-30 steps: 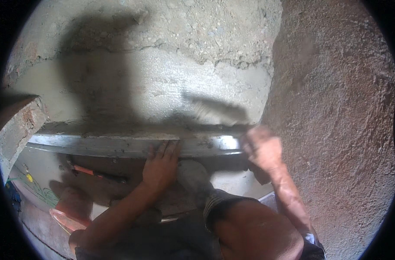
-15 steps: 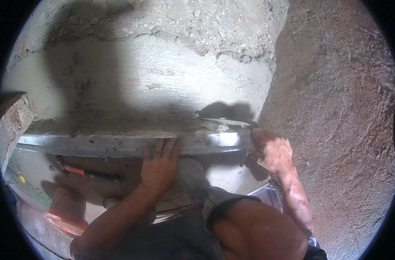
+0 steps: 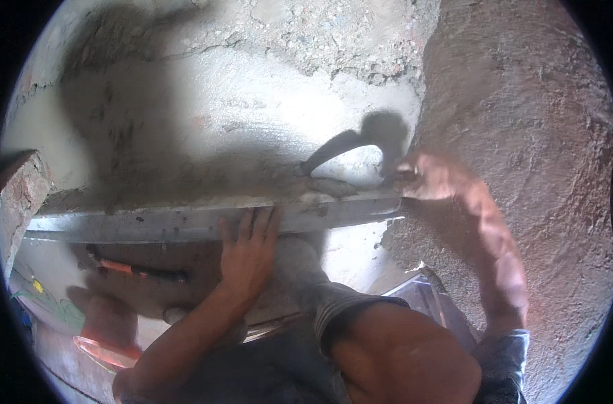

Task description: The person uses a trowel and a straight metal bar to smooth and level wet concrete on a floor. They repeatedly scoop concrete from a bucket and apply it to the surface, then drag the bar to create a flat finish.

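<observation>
A long pale metal straightedge (image 3: pixel 158 225) runs across the foot of a wall coated with wet grey mortar (image 3: pixel 239 94). My left hand (image 3: pixel 248 249) lies on its front face near the middle, fingers spread and pointing up. At its right end, my right hand (image 3: pixel 431 176) is closed, with motion blur, around what looks like the handle of a trowel, mostly hidden by the fingers. The grey blade (image 3: pixel 333 186) seems to point left above the bar's top edge, hard to tell from the mortar there. A dark shadow of hand and tool falls on the wall behind.
A rough brown wall (image 3: pixel 522 135) closes off the right side. A broken block (image 3: pixel 24 195) stands by the bar's left end. Below lie an orange-and-black handled tool (image 3: pixel 135 271) and an orange object (image 3: pixel 104 350). A clear-sided container (image 3: pixel 431 299) sits beside my knee.
My right hand has risen from beside the bar's right end to above it, and its tool's shadow has moved higher on the wall. The left hand stays on the bar.
</observation>
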A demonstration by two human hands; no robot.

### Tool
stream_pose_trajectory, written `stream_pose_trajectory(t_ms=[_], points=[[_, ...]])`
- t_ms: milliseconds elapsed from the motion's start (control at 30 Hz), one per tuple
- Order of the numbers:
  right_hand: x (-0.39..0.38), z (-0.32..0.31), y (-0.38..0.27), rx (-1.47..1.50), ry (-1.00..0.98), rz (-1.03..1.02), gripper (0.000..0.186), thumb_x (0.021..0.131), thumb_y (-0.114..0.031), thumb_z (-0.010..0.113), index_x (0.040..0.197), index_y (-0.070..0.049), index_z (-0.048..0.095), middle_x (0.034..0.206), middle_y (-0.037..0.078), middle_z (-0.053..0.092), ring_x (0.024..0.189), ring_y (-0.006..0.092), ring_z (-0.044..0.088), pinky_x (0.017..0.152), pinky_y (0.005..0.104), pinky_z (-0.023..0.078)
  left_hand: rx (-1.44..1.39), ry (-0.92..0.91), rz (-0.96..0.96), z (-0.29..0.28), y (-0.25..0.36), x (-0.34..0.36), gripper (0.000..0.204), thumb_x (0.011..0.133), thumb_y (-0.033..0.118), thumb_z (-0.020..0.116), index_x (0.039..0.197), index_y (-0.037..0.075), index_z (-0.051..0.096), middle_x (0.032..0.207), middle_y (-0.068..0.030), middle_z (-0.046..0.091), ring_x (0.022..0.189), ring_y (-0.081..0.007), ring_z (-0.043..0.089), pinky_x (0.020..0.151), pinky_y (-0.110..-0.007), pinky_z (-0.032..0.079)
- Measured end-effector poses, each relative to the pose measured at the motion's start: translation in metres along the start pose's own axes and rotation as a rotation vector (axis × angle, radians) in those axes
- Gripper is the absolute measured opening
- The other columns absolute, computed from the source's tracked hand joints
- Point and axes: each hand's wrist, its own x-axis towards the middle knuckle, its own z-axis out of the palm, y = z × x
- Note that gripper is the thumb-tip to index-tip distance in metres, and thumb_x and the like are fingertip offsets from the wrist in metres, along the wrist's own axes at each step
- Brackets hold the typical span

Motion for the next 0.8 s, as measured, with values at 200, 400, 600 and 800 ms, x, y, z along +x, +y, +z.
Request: stream_pose_trajectory(t_ms=[200, 400, 600, 800], points=[[-0.007, 0.022, 0.008, 0.19, 0.076, -0.134, 0.044, 0.09, -0.035, 0.071, 0.124, -0.008, 0.069, 0.109, 0.011, 0.074, 0.094, 0.0248, 0.071, 0.084, 0.0396, 0.056, -0.066, 0.013, 0.064, 0.002, 0.0, 0.008, 0.063, 0.092, 0.014, 0.056, 0.153, 0.012, 0.042, 0.15, -0.0134, 0.048, 0.14, -0.0405, 0.045, 0.108, -0.077, 0.029], [0.009, -0.001, -0.019, 0.323, -0.072, -0.071, 0.059, 0.088, -0.032, 0.078, 0.135, -0.001, 0.061, 0.129, 0.018, 0.067, 0.118, 0.0261, 0.066, 0.1, 0.0343, 0.054, -0.059, -0.005, 0.016, 0.003, 0.001, 0.004, 0.063, 0.093, 0.016, 0.056, 0.154, 0.013, 0.04, 0.152, -0.0136, 0.046, 0.142, -0.0403, 0.043, 0.108, -0.077, 0.028], [-0.014, -0.022, -0.016, 0.536, 0.284, -0.162, 0.034, 0.097, -0.038, 0.07, 0.108, -0.006, 0.072, 0.099, 0.01, 0.073, 0.093, 0.0211, 0.067, 0.085, 0.0352, 0.053, -0.12, -0.021, -0.014, 0.001, 0.003, 0.005, 0.066, 0.091, 0.016, 0.057, 0.155, 0.014, 0.04, 0.152, -0.0135, 0.046, 0.141, -0.0406, 0.044, 0.111, -0.075, 0.025], [-0.092, 0.01, 0.009, 0.037, 1.148, 0.003, 0.029, 0.093, -0.032, 0.07, 0.098, -0.004, 0.07, 0.083, 0.01, 0.065, 0.072, 0.0239, 0.066, 0.062, 0.0361, 0.055, -0.03, -0.078, -0.017, -0.006, 0.004, 0.003, 0.065, 0.094, 0.017, 0.053, 0.156, 0.013, 0.036, 0.153, -0.0141, 0.047, 0.143, -0.0379, 0.043, 0.113, -0.073, 0.024]])
